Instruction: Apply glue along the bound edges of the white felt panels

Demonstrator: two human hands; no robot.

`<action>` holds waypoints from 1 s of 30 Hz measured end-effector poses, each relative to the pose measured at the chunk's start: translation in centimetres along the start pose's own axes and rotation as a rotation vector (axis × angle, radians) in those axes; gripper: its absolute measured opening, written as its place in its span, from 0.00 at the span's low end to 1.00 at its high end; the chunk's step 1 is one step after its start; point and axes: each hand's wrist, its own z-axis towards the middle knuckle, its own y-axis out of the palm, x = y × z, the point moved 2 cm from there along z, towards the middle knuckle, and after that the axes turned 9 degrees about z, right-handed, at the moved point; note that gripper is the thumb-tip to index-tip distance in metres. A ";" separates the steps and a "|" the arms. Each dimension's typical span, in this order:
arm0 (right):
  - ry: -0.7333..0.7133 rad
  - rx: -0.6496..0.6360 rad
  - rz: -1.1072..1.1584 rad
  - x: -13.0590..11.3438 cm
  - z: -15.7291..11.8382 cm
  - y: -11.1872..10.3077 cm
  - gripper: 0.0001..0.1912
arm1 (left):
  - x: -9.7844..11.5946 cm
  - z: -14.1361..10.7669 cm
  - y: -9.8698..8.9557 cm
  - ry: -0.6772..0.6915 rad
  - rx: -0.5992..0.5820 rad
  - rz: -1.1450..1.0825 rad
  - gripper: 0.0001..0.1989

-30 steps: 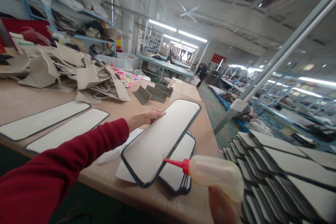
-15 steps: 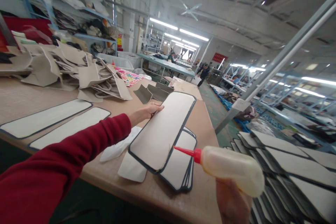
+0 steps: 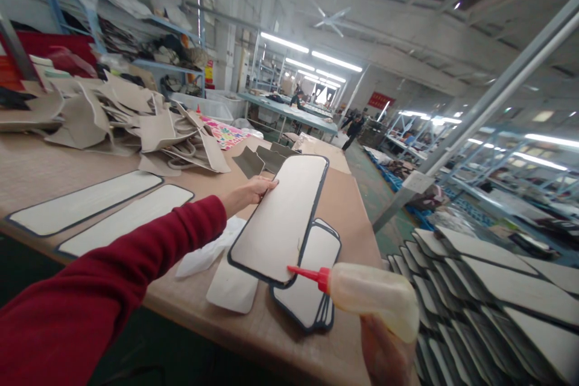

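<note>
My left hand (image 3: 254, 190), in a red sleeve, pinches the left edge of a long white panel (image 3: 283, 217) with rounded corners and a dark rim. The panel is tilted above the table. In my right hand (image 3: 386, 350) is a translucent squeeze bottle (image 3: 373, 294) with yellowish contents and a red pointed nozzle. The nozzle's tip is at the panel's lower right corner. Beneath the held panel lies a small stack of similar panels (image 3: 307, 295), partly hidden. A plain off-white piece (image 3: 233, 286) lies beside the stack.
Two more rimmed panels (image 3: 126, 214) lie at the table's left. Behind them is a heap of beige cut pieces (image 3: 163, 129); dark folded pieces (image 3: 266, 158) lie farther back. Rows of stacked panels (image 3: 497, 283) stand at the right, near a slanting metal post (image 3: 407, 187).
My right hand has moved the bottle left and slightly down, bringing its nozzle to the panel's lower corner. The panel has tilted slightly in my left hand.
</note>
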 end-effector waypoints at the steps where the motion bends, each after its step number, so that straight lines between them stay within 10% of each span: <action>1: -0.001 0.001 0.003 0.1 -0.2 0.0 0.22 | 0.0 0.0 -0.1 -0.008 0.020 -0.008 0.15; 16: -0.323 0.397 0.120 1.0 -2.5 1.0 0.26 | -1.0 -0.1 0.0 -0.047 0.209 -0.211 0.10; 21: -0.096 0.328 -0.024 3.5 -4.7 1.8 0.33 | -1.2 0.7 0.4 0.021 0.230 -0.226 0.07; 25: -0.130 0.319 0.144 -0.3 -1.1 3.1 0.35 | -1.2 0.0 0.8 0.152 0.157 -0.189 0.10; 30: -0.211 0.189 0.384 -6.6 5.5 1.5 0.31 | -1.2 -2.6 1.5 0.251 -0.214 -0.007 0.25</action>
